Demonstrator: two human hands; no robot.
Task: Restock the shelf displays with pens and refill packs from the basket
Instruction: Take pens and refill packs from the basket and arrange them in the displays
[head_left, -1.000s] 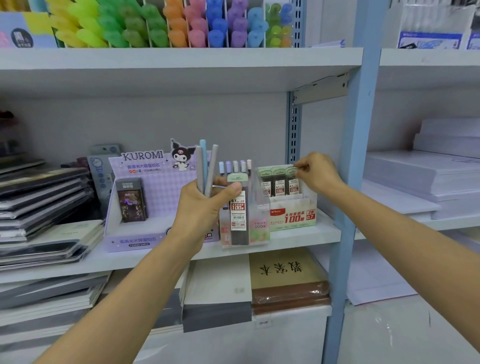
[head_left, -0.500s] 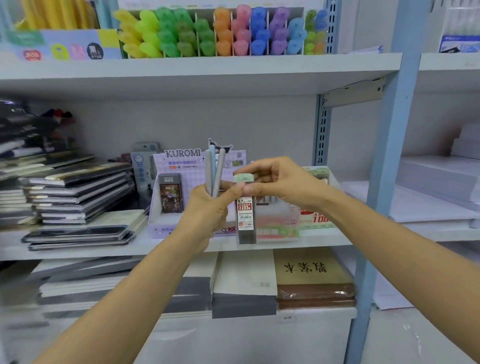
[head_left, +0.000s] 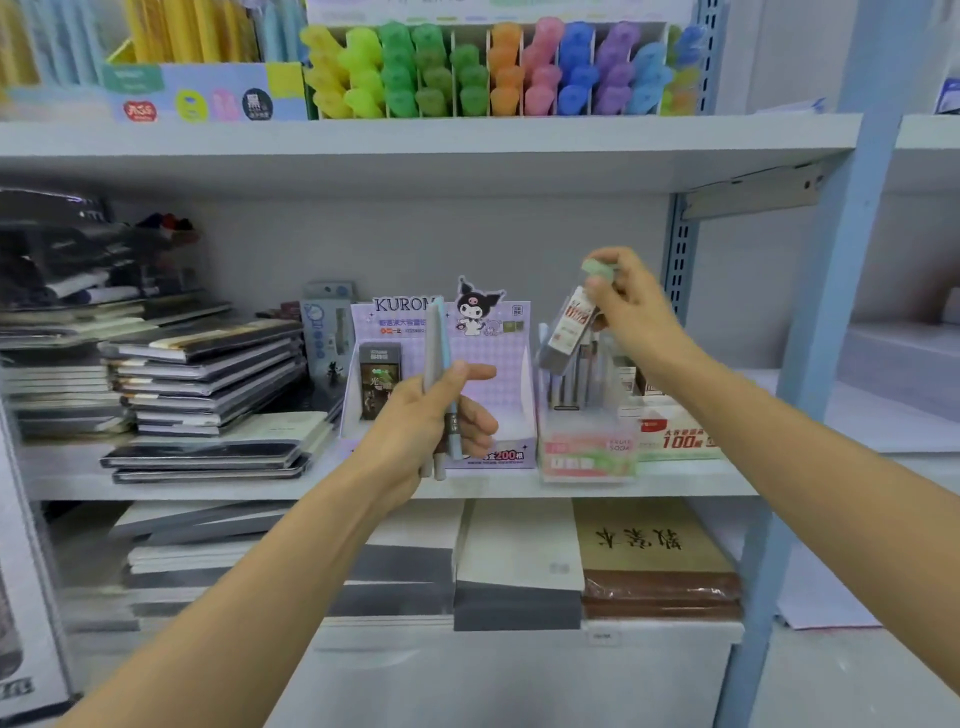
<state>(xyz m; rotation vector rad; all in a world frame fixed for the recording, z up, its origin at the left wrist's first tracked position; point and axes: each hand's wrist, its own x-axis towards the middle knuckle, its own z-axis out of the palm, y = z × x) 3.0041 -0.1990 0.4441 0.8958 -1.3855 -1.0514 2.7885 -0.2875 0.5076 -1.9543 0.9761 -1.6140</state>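
While the right hand holds a refill pack up high, the clear box sits just below it.
That hand pinches the pack by its green top. The pack leans, with its bottom end pointing down and left at the clear box, so this hand is nearer. The left hand is curled round a few upright pens in front of the purple box. The grey shelf is flat, and the clear box looks nearly full.
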